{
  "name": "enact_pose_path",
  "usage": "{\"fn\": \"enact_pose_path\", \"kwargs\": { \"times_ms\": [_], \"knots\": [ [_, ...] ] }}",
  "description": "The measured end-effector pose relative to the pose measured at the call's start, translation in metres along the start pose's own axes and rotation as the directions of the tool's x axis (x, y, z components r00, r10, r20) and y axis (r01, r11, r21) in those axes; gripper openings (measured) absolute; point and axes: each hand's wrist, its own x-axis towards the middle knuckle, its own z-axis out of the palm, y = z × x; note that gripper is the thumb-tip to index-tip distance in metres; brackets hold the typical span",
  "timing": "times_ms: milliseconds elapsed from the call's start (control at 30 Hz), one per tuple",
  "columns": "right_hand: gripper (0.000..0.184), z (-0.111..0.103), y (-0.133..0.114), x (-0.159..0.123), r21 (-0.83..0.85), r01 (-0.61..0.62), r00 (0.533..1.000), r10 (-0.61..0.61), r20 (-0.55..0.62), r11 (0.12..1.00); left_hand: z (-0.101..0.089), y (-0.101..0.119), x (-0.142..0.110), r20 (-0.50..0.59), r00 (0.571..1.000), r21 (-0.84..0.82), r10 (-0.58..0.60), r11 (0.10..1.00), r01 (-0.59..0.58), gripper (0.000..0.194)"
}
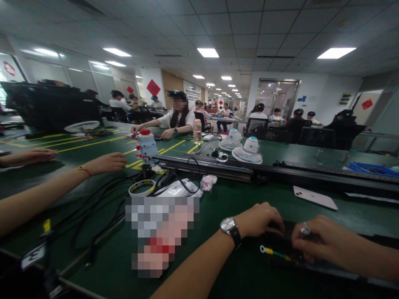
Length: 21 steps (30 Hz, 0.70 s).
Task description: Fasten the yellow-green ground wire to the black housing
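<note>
Near right, a green-yellow wire lies beside a dark piece, its ring terminal exposed, perhaps for access. I curl the left hand and right hand at the piece, apparently steadying it; whether the fingers pinch, I cannot tell. A phone rests farther off.

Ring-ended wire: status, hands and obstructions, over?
Left hand and right hand at dark piece; grip unclear. Green-yellow wire on near side, ring end exposed. Phone beyond, apart from both hands.
</note>
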Motion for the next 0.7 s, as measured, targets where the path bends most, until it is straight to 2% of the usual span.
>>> {"fn": "enact_pose_path", "kwargs": {
  "times_ms": [333,700],
  "knots": [
    [0.035,0.002,0.009,0.003,-0.040,-0.010,1.000,0.011,0.009,0.999,0.003,-0.003,0.000,-0.010,1.000,0.010,-0.022,1.000,0.023,0.013],
    [0.035,0.000,-0.003,0.008,-0.114,-0.094,0.995,0.090,-0.039,0.989,0.003,-0.003,0.002,0.000,1.000,0.000,-0.003,1.000,0.003,0.013]
  ]
}}
